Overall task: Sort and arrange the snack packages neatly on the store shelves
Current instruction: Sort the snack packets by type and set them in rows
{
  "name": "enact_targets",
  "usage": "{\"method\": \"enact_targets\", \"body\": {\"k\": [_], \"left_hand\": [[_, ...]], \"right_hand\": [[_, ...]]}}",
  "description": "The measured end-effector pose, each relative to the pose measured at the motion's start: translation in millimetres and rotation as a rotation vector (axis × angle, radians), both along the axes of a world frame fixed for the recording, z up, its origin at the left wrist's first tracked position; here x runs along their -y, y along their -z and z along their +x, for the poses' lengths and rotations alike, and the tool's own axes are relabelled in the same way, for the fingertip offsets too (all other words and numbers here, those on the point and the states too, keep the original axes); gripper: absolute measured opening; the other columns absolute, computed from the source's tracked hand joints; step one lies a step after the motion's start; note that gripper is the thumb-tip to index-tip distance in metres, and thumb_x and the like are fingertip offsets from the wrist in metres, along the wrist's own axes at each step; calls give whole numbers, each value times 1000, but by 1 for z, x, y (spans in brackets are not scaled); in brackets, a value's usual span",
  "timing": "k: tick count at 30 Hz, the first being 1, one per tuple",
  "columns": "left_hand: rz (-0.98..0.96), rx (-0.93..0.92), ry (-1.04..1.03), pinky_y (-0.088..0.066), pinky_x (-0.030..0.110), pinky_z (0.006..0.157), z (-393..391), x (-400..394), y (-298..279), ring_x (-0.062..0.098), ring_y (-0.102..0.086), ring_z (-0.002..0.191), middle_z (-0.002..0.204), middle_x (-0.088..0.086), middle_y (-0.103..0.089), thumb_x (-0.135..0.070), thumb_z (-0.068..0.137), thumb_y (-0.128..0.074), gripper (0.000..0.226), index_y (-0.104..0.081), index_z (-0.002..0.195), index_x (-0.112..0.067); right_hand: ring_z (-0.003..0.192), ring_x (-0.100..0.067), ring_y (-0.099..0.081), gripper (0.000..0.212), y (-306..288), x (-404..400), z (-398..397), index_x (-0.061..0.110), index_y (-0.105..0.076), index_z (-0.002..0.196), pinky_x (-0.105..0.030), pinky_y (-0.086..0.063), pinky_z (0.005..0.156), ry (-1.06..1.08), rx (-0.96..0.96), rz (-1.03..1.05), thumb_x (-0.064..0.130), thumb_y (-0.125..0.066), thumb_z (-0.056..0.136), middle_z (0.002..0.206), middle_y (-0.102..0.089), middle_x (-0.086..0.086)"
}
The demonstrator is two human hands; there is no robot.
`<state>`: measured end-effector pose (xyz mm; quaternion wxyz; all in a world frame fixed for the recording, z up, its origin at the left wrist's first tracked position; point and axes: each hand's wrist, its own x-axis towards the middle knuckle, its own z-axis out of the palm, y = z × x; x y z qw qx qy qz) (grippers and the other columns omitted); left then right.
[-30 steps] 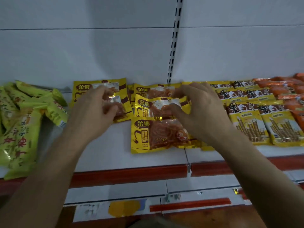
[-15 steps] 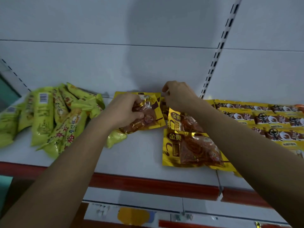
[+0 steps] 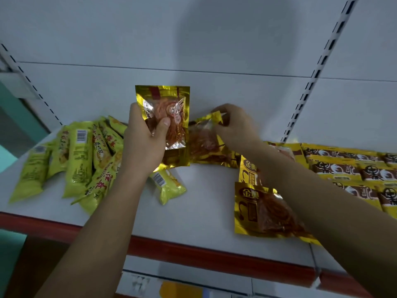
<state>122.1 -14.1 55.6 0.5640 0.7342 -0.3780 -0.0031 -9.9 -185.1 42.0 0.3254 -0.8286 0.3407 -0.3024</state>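
— Two gold packs are in hand. Where?
— Left hand (image 3: 143, 145) grips the upright gold pack (image 3: 163, 108), long axis vertical, above the shelf (image 3: 202, 203).
— And beside it?
— Right hand (image 3: 234, 125) pinches the tilted gold pack (image 3: 204, 140) by its top corner, just right, likely next.

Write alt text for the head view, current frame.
A person's left hand holds a gold snack pouch upright above a white shelf while the right hand pinches the corner of a second gold pouch. Green packets lie piled at left; yellow-and-brown packs sit in rows at right.
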Motion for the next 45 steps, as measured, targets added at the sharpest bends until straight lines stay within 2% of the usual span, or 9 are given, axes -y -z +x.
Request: {"method": "enact_targets", "body": {"k": [5,8,13,17,21,24,28,37,45], "left_hand": [[34,-29,250,-50,10,77,2,-3,-11,-8,-67,92,103,-14,-71,-19,90,-76,20,-70,108,-23],[206,89,436,-53,25,92,0,0,-18,1,-67,105,116,-10,-70,-32,85,-79,27,-73,111,-27],[-52,4,191,-54,17,77,7,-8,-32,-4,-71,87,90,-20,-75,-19,89,-75,18,-72,103,-29],[-195,-77,39,-56,19,79,23,-24,-38,0,-72,92,99,-12,-76,-20,92,-71,20,-73,112,-24],[-234,-109,-2,-57,21,79,30,-34,-36,3,-71,95,102,-8,-75,-19,93,-70,20,-71,113,-21],[-226,-146,14,-54,15,73,28,-41,-30,1,-71,92,100,-9,-75,-20,94,-69,19,-71,113,-24],[-242,-188,60,-56,16,74,22,-44,-26,2,-72,95,99,-14,-76,-18,94,-69,20,-71,111,-29],[-290,-268,86,-59,30,81,22,-45,-27,10,-74,97,100,-9,-77,-19,95,-68,16,-72,108,-26],[-286,-322,129,-58,47,92,17,-38,-15,17,-74,101,105,-3,-78,-18,93,-70,20,-72,113,-19]], "right_hand": [[77,-12,-68,14,-38,-7,-14,14,-76,100,-42,-59,77,-97,236,123,9,-70,89,87,-74,-2],[78,-19,-71,15,-64,-13,-12,14,-72,107,-42,-61,69,-238,290,182,9,-70,93,96,-75,-12],[78,-26,-71,24,-72,-14,-9,8,-66,106,-39,-58,73,-229,379,400,21,-45,107,86,-69,-8],[88,-17,-70,11,-34,-2,-8,20,-72,102,-34,-56,84,-215,-310,-177,22,-67,93,95,-73,3],[97,-19,-63,39,-3,-18,1,33,-69,114,-29,-48,79,-337,-636,-292,38,-76,76,99,-64,6],[95,-20,-62,53,7,-22,8,49,-65,114,-36,-55,82,-349,-642,-306,38,-66,63,101,-58,7],[101,-20,-64,50,15,-26,14,41,-66,115,-38,-56,78,-331,-599,-412,21,-63,70,107,-67,9],[86,-33,-65,22,-3,-30,8,20,-64,116,-40,-50,65,-188,-204,-572,24,-62,95,98,-72,-3],[98,-34,-65,27,-1,-22,-4,22,-61,122,-36,-41,63,-130,-552,-749,17,-52,97,104,-71,-5]]}}
